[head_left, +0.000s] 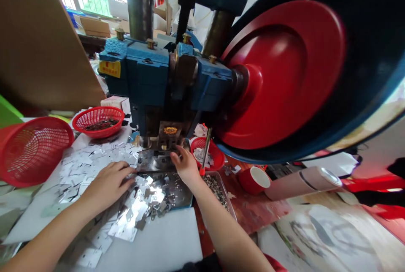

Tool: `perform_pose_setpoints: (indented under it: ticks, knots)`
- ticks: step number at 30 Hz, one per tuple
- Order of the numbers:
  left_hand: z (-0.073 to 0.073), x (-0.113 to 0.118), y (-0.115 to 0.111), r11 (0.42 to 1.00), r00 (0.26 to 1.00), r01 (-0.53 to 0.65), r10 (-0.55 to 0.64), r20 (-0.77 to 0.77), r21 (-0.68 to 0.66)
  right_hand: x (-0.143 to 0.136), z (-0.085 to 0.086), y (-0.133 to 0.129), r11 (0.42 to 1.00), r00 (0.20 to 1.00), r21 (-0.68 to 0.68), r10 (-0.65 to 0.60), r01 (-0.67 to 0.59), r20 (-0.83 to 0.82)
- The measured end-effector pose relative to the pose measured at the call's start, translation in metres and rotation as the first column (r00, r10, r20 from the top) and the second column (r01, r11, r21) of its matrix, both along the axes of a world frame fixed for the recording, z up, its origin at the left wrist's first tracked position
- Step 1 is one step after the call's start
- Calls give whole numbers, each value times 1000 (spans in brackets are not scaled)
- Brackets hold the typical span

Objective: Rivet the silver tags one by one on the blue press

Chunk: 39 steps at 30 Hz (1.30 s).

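A blue press (148, 77) with a large red flywheel (284, 73) stands over a metal die plate (155, 162). At the right side of the die, my right hand (185, 164) has its thumb and index finger extended and apart beside the tooling; no part shows between them. My left hand (110, 181) lies palm down over the flat metal pieces (84, 166), its fingertips near the plate's left edge. Its fingers are spread, and whatever lies under the palm is hidden. More shiny pieces (139, 204) are heaped in front of the die, between my hands.
Two red baskets stand at the left, one tilted (36, 149) and one holding dark parts (99, 122). Behind my right wrist are a red basket (215, 153) and a tray of small scraps (218, 189). A red cup-like roll (255, 179) lies further right.
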<state>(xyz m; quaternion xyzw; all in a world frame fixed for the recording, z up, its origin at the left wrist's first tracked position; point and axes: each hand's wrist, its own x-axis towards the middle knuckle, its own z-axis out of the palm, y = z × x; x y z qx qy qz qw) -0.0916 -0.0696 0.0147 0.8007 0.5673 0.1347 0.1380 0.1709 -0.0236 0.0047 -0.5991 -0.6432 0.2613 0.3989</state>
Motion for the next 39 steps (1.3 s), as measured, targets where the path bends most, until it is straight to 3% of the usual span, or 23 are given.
perform_pose_setpoints:
  ticks: [2, 4, 9, 11, 13, 15, 18, 21, 25, 28, 30, 34, 37, 39]
  knots:
    - [0, 7, 1, 1000, 999, -11, 11, -52, -9, -11, 5, 11, 999, 990, -39, 12, -7, 139]
    - [-1, 10, 1, 1000, 997, -17, 16, -71, -20, -11, 8, 15, 996, 991, -84, -22, 33, 132]
    - [-9, 12, -3, 999, 998, 26, -27, -58, -21, 28, 5, -5, 989, 953, -5, -144, 148, -267]
    - [-11, 13, -4, 1000, 998, 25, -25, -50, -11, 44, 3, -22, 980, 926, 8, -185, 198, -329]
    - [-11, 14, -3, 1000, 1000, 19, -19, -22, -3, 52, 2, -41, 986, 959, -14, -167, 168, -231]
    - [-11, 14, -2, 1000, 1000, 23, -23, 11, -11, 52, -1, -60, 999, 1000, -48, -5, 5, -7]
    - [-8, 14, -3, 996, 999, 11, -7, 45, -91, 45, -7, -80, 969, 905, -114, 245, -219, 348]
    - [-5, 13, -8, 989, 992, -56, 72, 109, -140, 40, -11, -86, 970, 817, -142, 243, -198, 522]
    - [1, 14, -13, 995, 976, -50, 67, 207, -89, 32, -3, -73, 979, 856, -123, 201, -162, 477]
    - [8, 16, -14, 999, 984, -34, 37, 174, -20, 15, 11, -47, 988, 919, -10, 150, -157, 364]
    - [12, 17, -16, 996, 987, -85, 83, 139, 5, 0, 17, -25, 989, 943, 65, 103, -129, 315]
    - [16, 19, -26, 966, 943, -207, 239, 231, -155, -25, 19, 11, 991, 955, 20, 120, -130, 271]
    - [13, 21, -34, 944, 890, -193, 283, 357, -266, -31, 17, 21, 994, 955, -17, 106, -105, 276]
    - [12, 25, -35, 946, 872, -177, 279, 403, -270, -30, 17, 22, 995, 962, -28, 97, -93, 253]
